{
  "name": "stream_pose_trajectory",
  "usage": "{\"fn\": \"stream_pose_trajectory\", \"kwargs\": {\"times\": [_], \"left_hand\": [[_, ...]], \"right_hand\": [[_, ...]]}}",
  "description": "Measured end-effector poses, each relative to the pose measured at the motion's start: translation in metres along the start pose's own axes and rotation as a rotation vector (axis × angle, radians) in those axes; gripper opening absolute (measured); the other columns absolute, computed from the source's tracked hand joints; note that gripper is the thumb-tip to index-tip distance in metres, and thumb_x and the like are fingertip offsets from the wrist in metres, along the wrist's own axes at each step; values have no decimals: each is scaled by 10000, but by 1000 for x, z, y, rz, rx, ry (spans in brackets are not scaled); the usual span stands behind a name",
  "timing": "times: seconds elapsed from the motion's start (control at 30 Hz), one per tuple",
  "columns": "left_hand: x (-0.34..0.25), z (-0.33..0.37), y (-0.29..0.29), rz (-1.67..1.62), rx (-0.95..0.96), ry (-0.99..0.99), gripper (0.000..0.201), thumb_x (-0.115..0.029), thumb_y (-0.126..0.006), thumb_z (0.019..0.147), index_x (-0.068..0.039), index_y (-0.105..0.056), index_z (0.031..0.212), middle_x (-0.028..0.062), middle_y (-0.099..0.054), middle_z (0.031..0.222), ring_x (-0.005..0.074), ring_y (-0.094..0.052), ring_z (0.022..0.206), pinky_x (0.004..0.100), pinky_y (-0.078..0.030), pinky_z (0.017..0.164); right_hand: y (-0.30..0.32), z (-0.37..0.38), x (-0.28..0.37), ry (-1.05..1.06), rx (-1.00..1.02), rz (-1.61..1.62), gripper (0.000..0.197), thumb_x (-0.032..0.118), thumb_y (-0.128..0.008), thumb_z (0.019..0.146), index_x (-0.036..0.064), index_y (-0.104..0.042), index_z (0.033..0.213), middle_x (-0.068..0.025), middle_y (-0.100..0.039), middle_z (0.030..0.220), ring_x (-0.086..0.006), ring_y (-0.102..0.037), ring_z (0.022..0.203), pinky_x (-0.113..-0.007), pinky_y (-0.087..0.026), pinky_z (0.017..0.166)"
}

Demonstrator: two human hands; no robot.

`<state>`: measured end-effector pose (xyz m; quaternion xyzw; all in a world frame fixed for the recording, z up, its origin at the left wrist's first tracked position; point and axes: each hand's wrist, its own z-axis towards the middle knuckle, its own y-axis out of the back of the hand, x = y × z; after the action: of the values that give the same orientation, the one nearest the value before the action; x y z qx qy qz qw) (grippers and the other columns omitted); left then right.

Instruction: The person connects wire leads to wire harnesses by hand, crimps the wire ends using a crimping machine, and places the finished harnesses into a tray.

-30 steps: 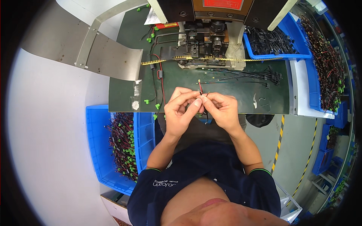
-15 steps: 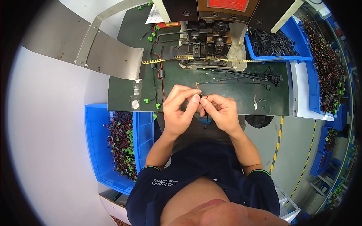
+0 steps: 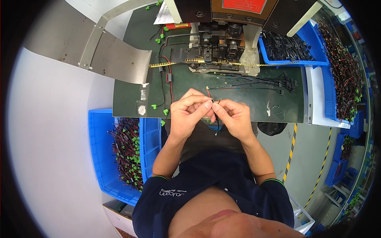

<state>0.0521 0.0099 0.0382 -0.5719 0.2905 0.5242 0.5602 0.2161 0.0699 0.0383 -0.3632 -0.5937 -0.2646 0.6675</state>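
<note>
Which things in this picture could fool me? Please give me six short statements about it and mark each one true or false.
1. The left hand and the right hand are close together, with thin wires at their fingertips. True.
2. Both hands wear gloves. False: they are bare.
3. A yellow strip runs across the front of the machine. True.
4. The space beyond the hands, toward the right, is bare. False: black cables lie there on the green table.
5. The blue bin at the person's left holds wires with green ends. True.
6. The person wears white. False: the shirt is dark blue.
</note>
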Motion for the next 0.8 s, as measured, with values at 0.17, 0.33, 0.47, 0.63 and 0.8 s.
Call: {"fn": "stream_pose_trajectory", "kwargs": {"times": [0.17,0.33,0.47,0.63,0.8], "left_hand": [[2,-1,2,-33,12,9,131,89,-699,917,68,-739,1040,123,-654,1006,155,-644,876,260,-541,767],[5,1,6,31,19,-26,114,82,-695,928,75,-737,1034,119,-643,992,162,-674,791,268,-574,674],[6,-1,6,5,7,-1,151,113,-700,901,67,-743,1039,122,-647,1006,151,-643,871,251,-541,763],[6,-2,5,-24,4,16,149,110,-698,904,66,-744,1039,118,-645,1007,154,-644,874,256,-542,763],[6,-2,3,-162,8,141,114,65,-675,940,71,-741,1033,103,-636,990,163,-637,855,290,-548,753]], "right_hand": [[-2,1,-4,22,-3,4,174,77,-644,1021,-25,-739,917,-43,-741,829,-80,-666,722,-234,-535,649],[-2,1,-3,12,-4,-9,180,81,-646,1020,-26,-740,911,-43,-738,817,-78,-665,716,-236,-533,644],[-2,0,-2,-3,-1,-16,181,83,-647,1020,-26,-741,910,-42,-739,819,-77,-666,713,-235,-532,640],[-1,1,-4,-10,6,-14,171,77,-646,1020,-24,-740,918,-43,-741,822,-77,-668,715,-230,-532,636],[2,1,-4,40,30,-20,153,55,-649,1016,-39,-737,933,-61,-741,838,-92,-658,713,-240,-536,636]]}}
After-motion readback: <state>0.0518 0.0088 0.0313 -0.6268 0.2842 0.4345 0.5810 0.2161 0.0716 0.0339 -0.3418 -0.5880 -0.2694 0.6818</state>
